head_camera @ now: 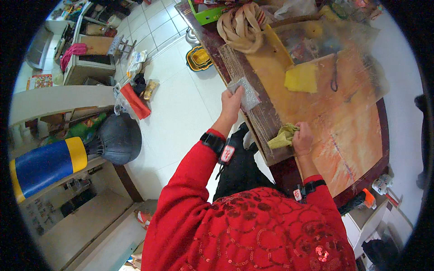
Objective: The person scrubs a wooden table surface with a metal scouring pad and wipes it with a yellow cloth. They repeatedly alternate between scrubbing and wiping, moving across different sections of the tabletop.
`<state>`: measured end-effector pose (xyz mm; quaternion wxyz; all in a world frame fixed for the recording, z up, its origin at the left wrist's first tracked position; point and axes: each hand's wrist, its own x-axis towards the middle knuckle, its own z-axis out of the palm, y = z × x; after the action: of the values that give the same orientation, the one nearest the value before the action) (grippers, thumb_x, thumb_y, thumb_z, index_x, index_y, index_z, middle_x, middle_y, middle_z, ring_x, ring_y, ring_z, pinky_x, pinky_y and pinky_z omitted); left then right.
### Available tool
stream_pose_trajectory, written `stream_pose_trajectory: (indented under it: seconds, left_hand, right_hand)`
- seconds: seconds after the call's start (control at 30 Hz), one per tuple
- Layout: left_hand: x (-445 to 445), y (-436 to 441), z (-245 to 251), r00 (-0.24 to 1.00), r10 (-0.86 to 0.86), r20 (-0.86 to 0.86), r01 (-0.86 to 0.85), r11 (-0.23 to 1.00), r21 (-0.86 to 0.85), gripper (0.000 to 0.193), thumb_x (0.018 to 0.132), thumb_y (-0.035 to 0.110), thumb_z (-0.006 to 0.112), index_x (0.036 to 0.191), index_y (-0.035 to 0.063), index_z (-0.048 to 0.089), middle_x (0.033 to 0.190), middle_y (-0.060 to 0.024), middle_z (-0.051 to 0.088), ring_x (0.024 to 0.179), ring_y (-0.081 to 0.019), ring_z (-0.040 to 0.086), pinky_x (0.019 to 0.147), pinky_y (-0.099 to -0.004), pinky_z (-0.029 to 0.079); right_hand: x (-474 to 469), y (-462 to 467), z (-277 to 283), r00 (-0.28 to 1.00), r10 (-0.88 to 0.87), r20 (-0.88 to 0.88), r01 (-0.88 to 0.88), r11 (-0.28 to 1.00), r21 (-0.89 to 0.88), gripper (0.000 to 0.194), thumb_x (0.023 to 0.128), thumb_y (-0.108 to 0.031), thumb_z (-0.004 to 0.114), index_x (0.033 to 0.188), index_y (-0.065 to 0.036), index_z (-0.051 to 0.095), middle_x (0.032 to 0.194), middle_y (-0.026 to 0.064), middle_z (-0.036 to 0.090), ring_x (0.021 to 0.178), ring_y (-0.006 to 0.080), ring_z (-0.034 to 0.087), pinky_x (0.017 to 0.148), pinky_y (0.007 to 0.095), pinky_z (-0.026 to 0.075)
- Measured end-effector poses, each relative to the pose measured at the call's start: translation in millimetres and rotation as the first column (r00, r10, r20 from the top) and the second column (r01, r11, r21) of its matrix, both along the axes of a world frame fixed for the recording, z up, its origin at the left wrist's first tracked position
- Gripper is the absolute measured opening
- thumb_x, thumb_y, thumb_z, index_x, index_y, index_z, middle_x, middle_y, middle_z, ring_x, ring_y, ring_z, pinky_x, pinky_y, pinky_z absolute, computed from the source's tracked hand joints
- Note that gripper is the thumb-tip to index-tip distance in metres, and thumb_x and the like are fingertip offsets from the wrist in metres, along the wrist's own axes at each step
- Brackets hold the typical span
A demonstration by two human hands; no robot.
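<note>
My left hand (232, 103) grips a flat, silvery textured pad (250, 96), thumb on top, over the worn wooden edge strip (261, 117) of a table. The pad looks like a scouring pad, but its exact material cannot be told. In my right hand (302, 138) is a crumpled yellow-green cloth (282, 138), which hangs over the near end of that strip. The tabletop (356, 135) has an orange marbled surface and a dark red rim. Farther in lie a flat yellow cloth or sheet (301, 79) and a dark cord loop (334, 76).
A coiled beige fabric band (240, 28) and a green box (205, 15) occupy the table's far end. Nested yellow and dark basins (199, 58) stand on the tiled floor beside it. To the left are a red bag (135, 101) and a blue-and-yellow cylinder (47, 167).
</note>
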<state>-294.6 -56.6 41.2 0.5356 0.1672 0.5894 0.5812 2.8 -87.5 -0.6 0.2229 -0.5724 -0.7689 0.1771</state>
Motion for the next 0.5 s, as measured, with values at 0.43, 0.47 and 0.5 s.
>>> stream_pose_trajectory:
  seconds: [0.43, 0.47, 0.5]
  left_hand:
    - [-56, 105, 17, 0.993, 0.114, 0.001, -0.112, 0.975, 0.191, 0.023, 0.087, 0.016, 0.068, 0.107, 0.0042, 0.066, 0.096, -0.0011, 0.067, 0.081, -0.0132, 0.060, 0.074, -0.0297, 0.049]
    - [-59, 115, 21, 0.994, 0.110, -0.004, -0.108, 0.980, 0.166, 0.024, 0.087, 0.016, 0.069, 0.107, 0.0041, 0.066, 0.096, -0.0010, 0.066, 0.081, -0.0132, 0.060, 0.074, -0.0301, 0.049]
    - [-64, 122, 25, 0.995, 0.097, 0.018, -0.099, 0.978, 0.184, 0.023, 0.086, 0.016, 0.069, 0.105, 0.0045, 0.067, 0.095, -0.0010, 0.066, 0.083, -0.0129, 0.059, 0.074, -0.0307, 0.048]
  right_hand:
    - [2, -6, 4, 0.998, -0.041, 0.043, 0.040, 0.999, 0.027, 0.023, 0.073, -0.005, 0.054, 0.095, -0.007, 0.056, 0.094, 0.0137, 0.058, 0.088, 0.0342, 0.058, 0.073, 0.0444, 0.048]
    - [2, -6, 2, 0.997, -0.055, 0.063, 0.054, 0.998, 0.011, 0.024, 0.072, -0.006, 0.055, 0.096, -0.008, 0.057, 0.095, 0.0134, 0.058, 0.090, 0.0340, 0.058, 0.074, 0.0449, 0.049]
    - [3, -5, 0, 0.996, -0.047, 0.077, 0.045, 0.999, 0.027, 0.025, 0.072, -0.006, 0.056, 0.096, -0.008, 0.057, 0.094, 0.0129, 0.058, 0.089, 0.0338, 0.058, 0.074, 0.0446, 0.049]
